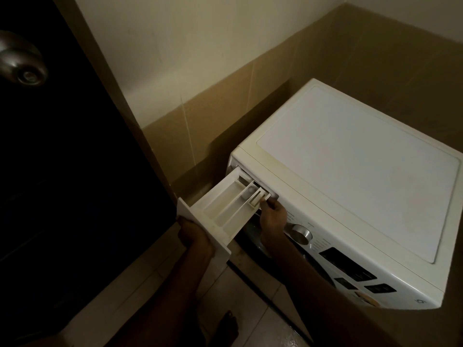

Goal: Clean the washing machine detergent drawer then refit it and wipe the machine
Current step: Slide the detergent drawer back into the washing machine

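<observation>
Detergent drawer (225,204) drawn most of the way out of washing machine (350,171), compartments apparently empty; left hand (194,236) grips its front panel, right hand (273,216) pinches its rear corner.

Left hand (194,236) grips the drawer (225,209) front; right hand (273,216) holds its side near the washing machine (350,171).

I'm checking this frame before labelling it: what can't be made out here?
All in the head view:
- Drawer rear end: hidden inside the washing machine slot.
- Left hand fingers: hidden under the drawer front.
- Right hand fingertips: behind the drawer's side.
- Panel labels: too small and dim.
- Machine door: mostly covered by the arms.
</observation>
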